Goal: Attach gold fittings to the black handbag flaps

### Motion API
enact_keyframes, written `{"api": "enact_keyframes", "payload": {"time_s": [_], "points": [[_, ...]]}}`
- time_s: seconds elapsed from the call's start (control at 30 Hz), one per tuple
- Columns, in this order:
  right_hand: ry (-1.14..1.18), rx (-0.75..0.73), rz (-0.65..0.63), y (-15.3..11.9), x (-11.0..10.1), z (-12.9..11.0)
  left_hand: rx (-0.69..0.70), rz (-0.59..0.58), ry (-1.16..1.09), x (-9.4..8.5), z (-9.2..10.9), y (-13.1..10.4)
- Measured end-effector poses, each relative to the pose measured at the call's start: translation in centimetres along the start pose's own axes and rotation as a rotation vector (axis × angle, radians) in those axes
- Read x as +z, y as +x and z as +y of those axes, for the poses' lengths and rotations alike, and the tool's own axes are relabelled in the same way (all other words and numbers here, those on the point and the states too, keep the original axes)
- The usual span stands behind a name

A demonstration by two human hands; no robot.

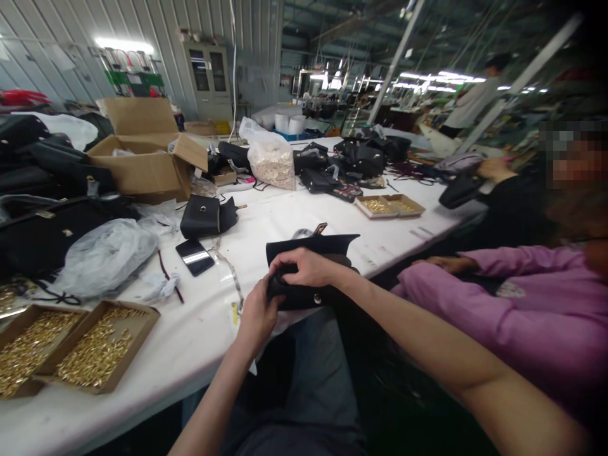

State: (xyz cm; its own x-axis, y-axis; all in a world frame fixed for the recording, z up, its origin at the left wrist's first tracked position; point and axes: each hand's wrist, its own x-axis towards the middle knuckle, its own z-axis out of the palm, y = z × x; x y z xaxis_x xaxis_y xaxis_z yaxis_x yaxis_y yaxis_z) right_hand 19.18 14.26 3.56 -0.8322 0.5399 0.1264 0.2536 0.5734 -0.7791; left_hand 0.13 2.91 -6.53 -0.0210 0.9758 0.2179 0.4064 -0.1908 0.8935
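Observation:
A black handbag with its flap raised sits at the table's front edge, over my lap. My left hand is closed around the bag's left end. My right hand reaches over the opening, its fingers curled onto the same left end close to the left hand. On the bag's front shows a small metal clasp piece. A strap end with gold-coloured hardware sticks up behind the flap. What lies inside the bag, under my fingers, is hidden.
Cardboard trays of small gold-coloured metal parts stand at front left. A phone and another black bag lie beyond. An open carton stands behind. A person in a pink sleeve sits close on my right.

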Motion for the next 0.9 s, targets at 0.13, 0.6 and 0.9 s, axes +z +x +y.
{"api": "enact_keyframes", "payload": {"time_s": [0.13, 0.6, 0.9], "points": [[-0.014, 0.037, 0.011, 0.3, 0.2, -0.3, -0.006, -0.015, -0.015, 0.5, 0.2, -0.1], [-0.076, 0.149, 0.211, 0.5, 2.4, -2.2, -0.147, -0.174, -0.163, -2.6, 3.8, 0.3], [-0.112, 0.059, 0.188, -0.1, 2.1, -0.7, -0.181, -0.18, -0.082, -2.0, 6.1, 1.2]]}}
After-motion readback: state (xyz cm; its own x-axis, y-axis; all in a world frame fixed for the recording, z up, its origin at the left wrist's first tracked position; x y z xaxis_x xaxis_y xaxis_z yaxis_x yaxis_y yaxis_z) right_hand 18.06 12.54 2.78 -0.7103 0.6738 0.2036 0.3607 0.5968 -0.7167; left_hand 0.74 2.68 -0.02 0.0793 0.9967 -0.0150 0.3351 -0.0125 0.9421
